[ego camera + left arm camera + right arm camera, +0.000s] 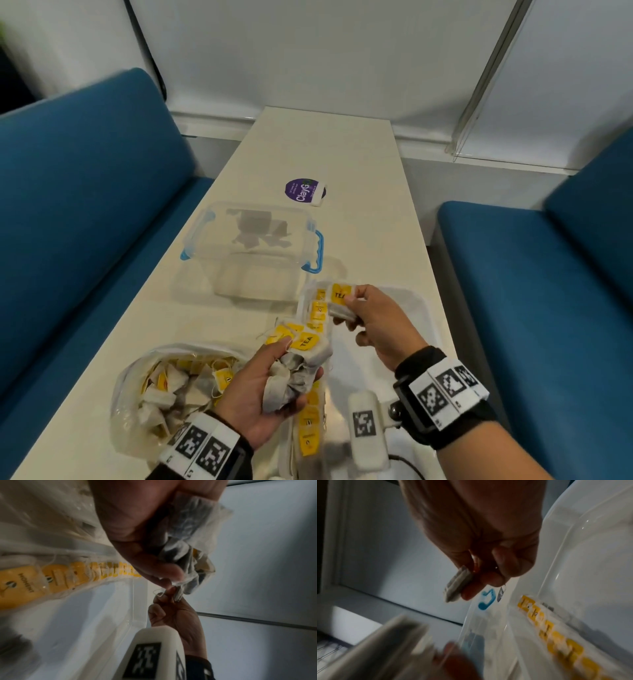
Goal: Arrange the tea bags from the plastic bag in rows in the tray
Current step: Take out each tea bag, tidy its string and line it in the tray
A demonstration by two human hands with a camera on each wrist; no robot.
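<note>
My left hand (294, 370) grips a bunch of several tea bags (301, 356) with yellow tags, held above the tray's left side. The same bunch (188, 555) fills the left wrist view. My right hand (346, 308) pinches a single tea bag (337, 298) just above the far end of the white tray (407, 305). In the right wrist view that tea bag (457, 586) shows edge-on between thumb and fingers. A row of tea bags (310, 428) lies along the tray's left side. The open plastic bag (161, 387) with many tea bags sits at the lower left.
A clear lidded box with blue latches (253, 246) stands beyond the tray, with a purple round label (303, 191) farther back. Blue bench seats (85, 205) flank the narrow cream table (325, 144) on both sides.
</note>
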